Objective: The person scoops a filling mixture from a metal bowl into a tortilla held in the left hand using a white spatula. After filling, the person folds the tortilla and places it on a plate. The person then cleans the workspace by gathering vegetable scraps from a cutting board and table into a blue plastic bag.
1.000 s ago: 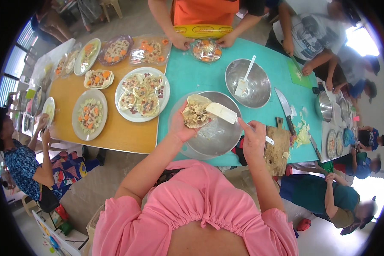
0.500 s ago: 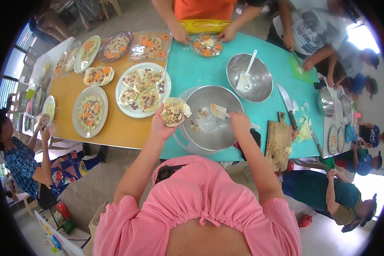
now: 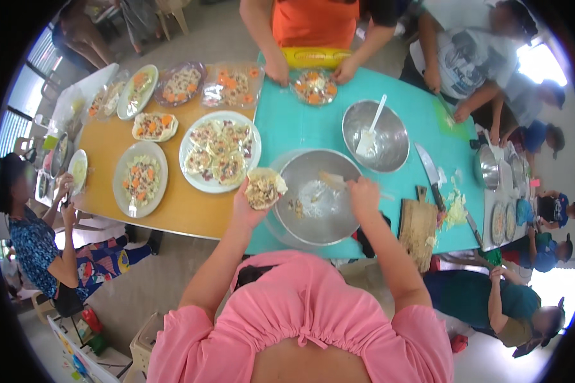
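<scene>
My left hand (image 3: 245,212) is wrapped round the underside of a pale, leaf-like cup (image 3: 264,189) heaped with a chopped, creamy mixture. It holds the cup at the left rim of a large steel mixing bowl (image 3: 319,233). Closed on the handle of a spatula, my right hand (image 3: 365,196) is over the bowl's right side. The spatula's blade (image 3: 331,180) is inside the bowl, slightly smeared by motion. Only white smears and a few bits of mixture cling to the bowl's inner wall.
A white plate (image 3: 186,161) of several filled cups lies left of the bowl. Behind on the right stands another steel bowl (image 3: 391,153) with a white spatula. A knife (image 3: 429,167) and a wooden board (image 3: 416,233) lie at right. Across the table, another person holds a wrapped plate (image 3: 314,88).
The spatula's blade has shifted slightly rightward and up within the bowl. My left hand still holds the filled cup by the rim. The whole view has tilted, so the table sits lower.
</scene>
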`<state>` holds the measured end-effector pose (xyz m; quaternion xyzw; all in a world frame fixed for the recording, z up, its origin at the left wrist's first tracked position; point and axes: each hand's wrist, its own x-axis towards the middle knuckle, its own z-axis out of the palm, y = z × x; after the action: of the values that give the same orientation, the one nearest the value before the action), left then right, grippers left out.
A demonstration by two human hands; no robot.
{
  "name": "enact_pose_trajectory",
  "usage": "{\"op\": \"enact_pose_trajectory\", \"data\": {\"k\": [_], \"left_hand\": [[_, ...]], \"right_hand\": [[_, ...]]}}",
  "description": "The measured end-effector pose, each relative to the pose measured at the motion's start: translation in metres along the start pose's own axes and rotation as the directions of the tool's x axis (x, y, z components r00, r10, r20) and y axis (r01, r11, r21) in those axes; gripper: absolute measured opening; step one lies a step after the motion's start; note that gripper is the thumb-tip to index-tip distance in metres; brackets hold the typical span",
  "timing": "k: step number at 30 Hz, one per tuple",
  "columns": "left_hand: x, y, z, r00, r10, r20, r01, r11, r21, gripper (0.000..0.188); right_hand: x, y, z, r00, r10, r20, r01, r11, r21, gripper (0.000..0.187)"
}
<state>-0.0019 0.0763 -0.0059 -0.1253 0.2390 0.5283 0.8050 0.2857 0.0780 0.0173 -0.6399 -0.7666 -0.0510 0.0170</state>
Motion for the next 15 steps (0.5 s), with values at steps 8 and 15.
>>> {"op": "enact_pose_trajectory", "data": {"k": [8, 15], "left_hand": [[0.0, 0.003, -0.002, 0.999, -0.017, 0.029, 0.018, 0.999, -0.027, 0.049], [-0.003, -0.001, -0.003, 1.0, 0.013, 0.023, -0.013, 1.0, -0.015, 0.047]], "right_hand": [[-0.022, -0.016, -0.01, 0.977, -0.194, 0.087, 0.174, 0.964, 0.2, 0.02], [-0.028, 0.012, -0.01, 0.981, -0.001, 0.196, 0.02, 0.995, -0.098, 0.012]]}}
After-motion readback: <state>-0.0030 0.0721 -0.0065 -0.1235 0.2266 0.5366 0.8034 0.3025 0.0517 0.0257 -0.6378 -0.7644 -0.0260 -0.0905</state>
